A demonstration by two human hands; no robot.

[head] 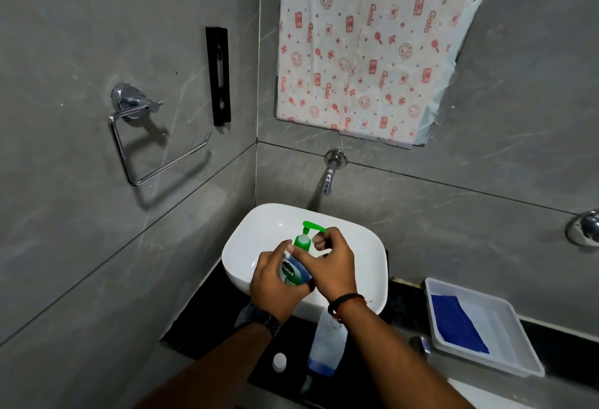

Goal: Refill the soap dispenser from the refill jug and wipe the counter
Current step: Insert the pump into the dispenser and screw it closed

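Over the white basin point(252, 240) I hold a soap dispenser point(293, 271) with a blue body, a Dettol label and a green pump top point(308, 233). My left hand point(274, 282) wraps around its body. My right hand point(334, 262) grips the green collar and pump, thumb and fingers pinched around it. The clear refill jug point(325, 347), with blue liquid low inside, stands on the black counter point(207, 321) in front of the basin, partly behind my right forearm. Its white cap point(279, 362) lies to its left. A blue cloth point(457, 324) lies in a white tray point(505, 337) at the right.
A chrome tap point(329, 178) juts from the grey tiled wall above the basin. A chrome towel ring point(146, 149) and a black bracket point(218, 74) hang on the left wall. Patterned paper point(366, 45) covers the mirror. Another chrome fitting point(585, 228) shows at the right edge.
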